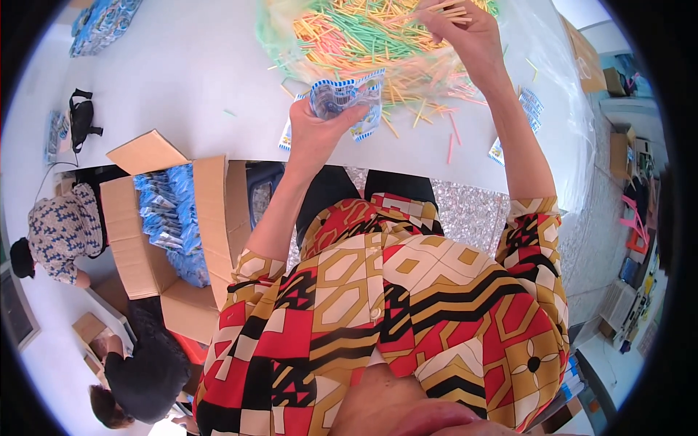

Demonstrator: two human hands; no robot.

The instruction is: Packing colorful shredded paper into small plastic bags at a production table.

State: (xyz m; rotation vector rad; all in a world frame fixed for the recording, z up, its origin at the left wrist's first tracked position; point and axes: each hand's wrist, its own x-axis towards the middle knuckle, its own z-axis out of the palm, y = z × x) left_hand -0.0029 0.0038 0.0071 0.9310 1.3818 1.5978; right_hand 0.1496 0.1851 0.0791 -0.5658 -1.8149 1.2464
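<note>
My left hand (pixel 314 138) is closed on a small blue-and-white plastic packet (pixel 371 98), thumb across its front, above the table's near edge. The top of the packet gapes. In my raised right hand (pixel 476 51) is a small bunch of thin yellowish sticks (pixel 452 11), pinched at the fingertips. Below and beside that hand spreads a big heap of thin sticks (pixel 363 36) in yellow, green and pink, lying on clear plastic film. Another flat packet (pixel 285 134) lies partly behind my left hand. More blue-and-white packets (pixel 531 109) show behind my right forearm.
At my left stands an open cardboard box (pixel 212 232) holding many blue packets (pixel 167 207). A black device (pixel 83 120) and a bundle of packets (pixel 105 25) lie on the white table (pixel 196 73). Two people, one in a patterned top (pixel 65 221), one in black (pixel 149 378), are farther left.
</note>
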